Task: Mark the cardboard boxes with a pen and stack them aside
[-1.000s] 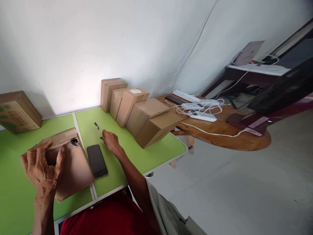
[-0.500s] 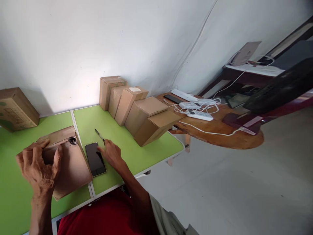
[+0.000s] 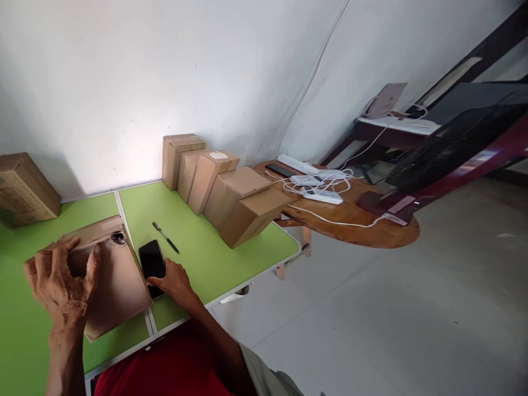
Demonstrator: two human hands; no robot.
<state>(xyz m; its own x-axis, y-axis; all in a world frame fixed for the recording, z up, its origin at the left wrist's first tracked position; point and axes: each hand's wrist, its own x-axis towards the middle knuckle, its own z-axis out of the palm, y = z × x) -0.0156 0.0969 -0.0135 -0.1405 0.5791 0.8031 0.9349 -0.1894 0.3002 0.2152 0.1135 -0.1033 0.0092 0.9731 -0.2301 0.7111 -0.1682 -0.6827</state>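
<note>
the phone lies face up on the green table, just right of a cardboard box with a dark hole near its far right corner. the right hand has its thumb across the phone's near part and its fingers by the right edge; i cannot tell whether they grip. the left hand, thumb spread from curved fingers, rests on the box's left part; its grip is unclear too. a pen lies beyond the phone, slightly right. farther off stand five cartons; right of them is a wooden table.
</note>
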